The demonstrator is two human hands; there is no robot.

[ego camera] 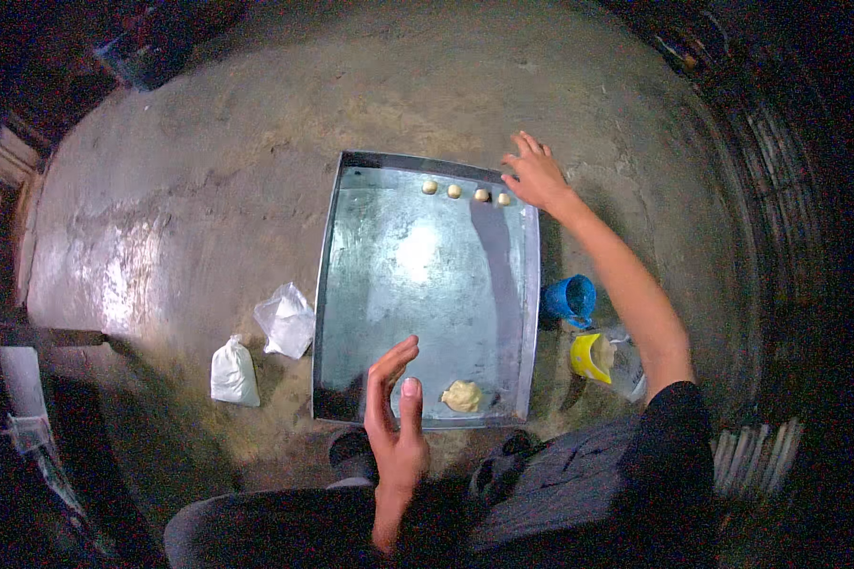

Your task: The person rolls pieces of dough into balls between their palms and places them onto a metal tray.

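Observation:
A rectangular metal tray [427, 299] lies on the floor in front of me. Several small dough balls [454, 191] sit in a row near its far edge, towards the right corner. My right hand [535, 171] reaches over that far right corner, fingers spread, with nothing seen in it. Above the near edge of the tray, my left hand [398, 405] is raised with its thumb and fingers apart, holding nothing. A larger lump of dough [462, 396] rests in the tray just right of my left hand.
Left of the tray are a tied plastic bag of white powder [234, 371] and an opened clear bag with white contents [286, 323]. To the right stand a blue plastic mug [569, 300] and a yellow-and-clear packet [593, 358]. My legs are close to the near edge.

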